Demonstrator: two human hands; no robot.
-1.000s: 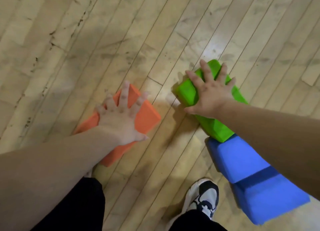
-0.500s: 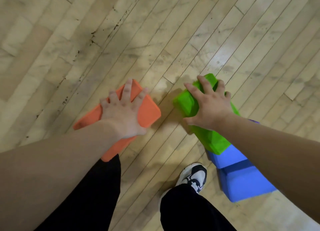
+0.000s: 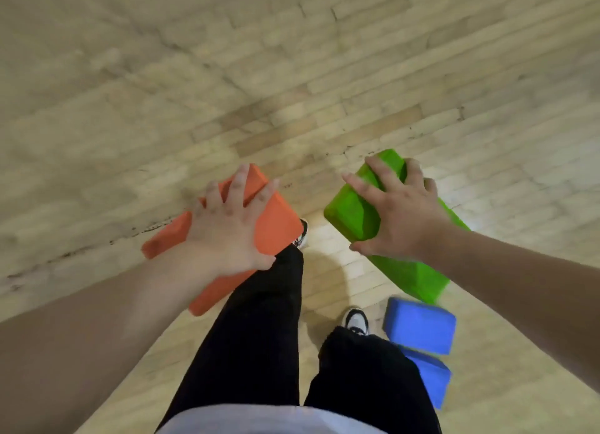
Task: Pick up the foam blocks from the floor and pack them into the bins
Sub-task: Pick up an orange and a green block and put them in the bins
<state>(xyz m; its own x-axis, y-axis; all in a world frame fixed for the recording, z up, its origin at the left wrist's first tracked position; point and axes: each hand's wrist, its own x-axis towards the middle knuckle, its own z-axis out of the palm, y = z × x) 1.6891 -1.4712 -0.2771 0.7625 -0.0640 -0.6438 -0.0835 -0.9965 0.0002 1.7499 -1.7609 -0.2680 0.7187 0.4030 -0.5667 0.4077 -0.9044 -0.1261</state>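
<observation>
Matt, finely grained orange foam block (image 3: 276, 229) and green foam block (image 3: 354, 212); at six o'clock, smoother-looking blue foam blocks (image 3: 418, 326); scuffed, perhaps lightly glossy pale wooden plank floor (image 3: 292, 76).

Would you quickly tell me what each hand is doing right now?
Left hand: closed on the orange foam block, fingers spread over its top.
Right hand: closed on the green foam block.

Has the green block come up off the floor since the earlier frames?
Yes. The green block, in the right hand, was resting on the blue blocks; now it hangs apart from them, higher above the wooden floor.
</observation>
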